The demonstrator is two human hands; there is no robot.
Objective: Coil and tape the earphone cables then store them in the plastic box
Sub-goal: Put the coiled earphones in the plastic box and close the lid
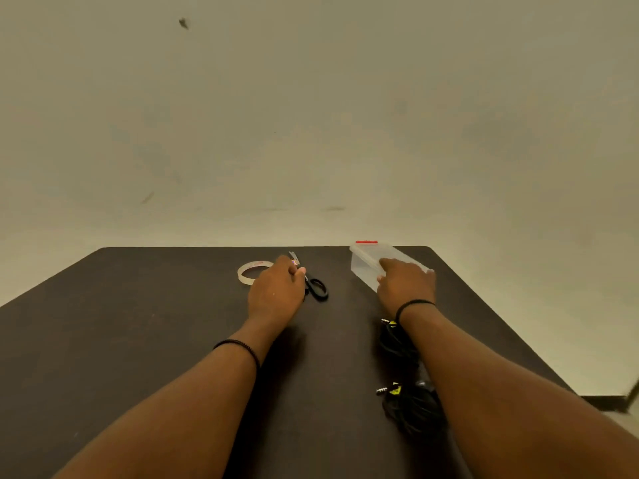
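A clear plastic box [366, 261] with a red clasp stands at the far right of the dark table. My right hand [406, 283] grips its near end. A roll of clear tape [247, 271] lies far centre. Black-handled scissors [316, 288] lie beside it. My left hand [276, 292] rests over the scissors' blades, fingers curled at them; the tape is just left of it. Two bundles of black earphone cable lie under my right forearm, one [394, 340] near the wrist, one [411, 406] nearer me, each with a metal plug showing.
The dark table [155, 323] runs up to a plain pale wall. Its right edge drops off to a pale floor past my right arm. Black bands sit on both wrists.
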